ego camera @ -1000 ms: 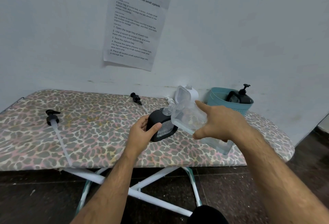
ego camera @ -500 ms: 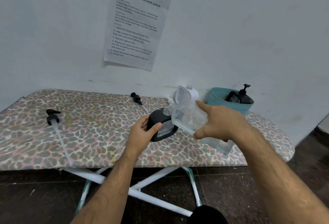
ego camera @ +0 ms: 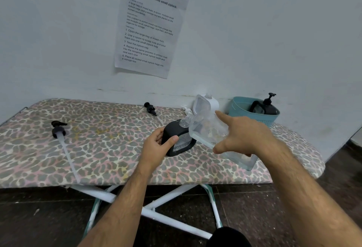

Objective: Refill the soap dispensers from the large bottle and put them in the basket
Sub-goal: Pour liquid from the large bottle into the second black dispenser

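On ironing board: black dispenser upright, gripped by left hand. Large clear bottle tipped onto its neck, right hand wrapped round body. Likely slick, sloshing; best held mid-body. Basket behind.

We count two black dispensers, two loose black pumps, one clear bottle, one basket, two hands.

The right hand hides part of the large bottle; its fingers behind cannot be seen.
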